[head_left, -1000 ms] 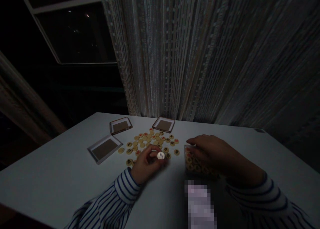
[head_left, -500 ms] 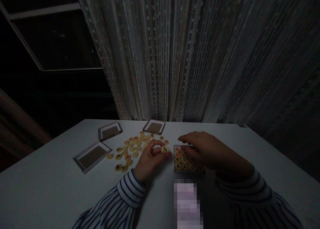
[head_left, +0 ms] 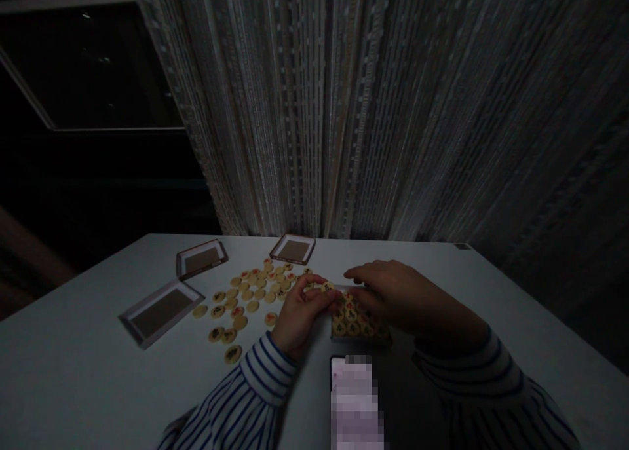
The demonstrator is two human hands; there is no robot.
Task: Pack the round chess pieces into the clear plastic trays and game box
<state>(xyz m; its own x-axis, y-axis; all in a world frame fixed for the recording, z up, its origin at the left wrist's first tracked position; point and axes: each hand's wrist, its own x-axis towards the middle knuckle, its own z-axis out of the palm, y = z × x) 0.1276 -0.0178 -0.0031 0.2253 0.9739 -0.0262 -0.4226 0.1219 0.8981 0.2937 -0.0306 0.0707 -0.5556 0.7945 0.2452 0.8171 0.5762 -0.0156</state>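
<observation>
My left hand (head_left: 303, 316) pinches a round xiangqi piece (head_left: 327, 286) with a dark character, at the left rim of a shallow box (head_left: 339, 338). Rows of xiangqi pieces (head_left: 352, 328) with red and dark characters fill the part of the box that shows. Over the box's right side hovers my right hand (head_left: 393, 294), its fingers stretched out and the thumb held apart from them, close to the pieces. It hides the box's right part, and I see nothing in its grasp.
Loose xiangqi pieces (head_left: 246, 295) lie scattered left of my hands, some blank side up. Behind and beside them are three shallow trays: one at left (head_left: 191, 299), one at back left (head_left: 202, 260), one at back (head_left: 293, 249). A phone (head_left: 354, 404) lies in front. Bead curtains (head_left: 334, 109) hang behind the table.
My left hand has brought its xiangqi piece right to the box, its face now tilted back. The right hand stays over the box. The whole view has shifted a little.
</observation>
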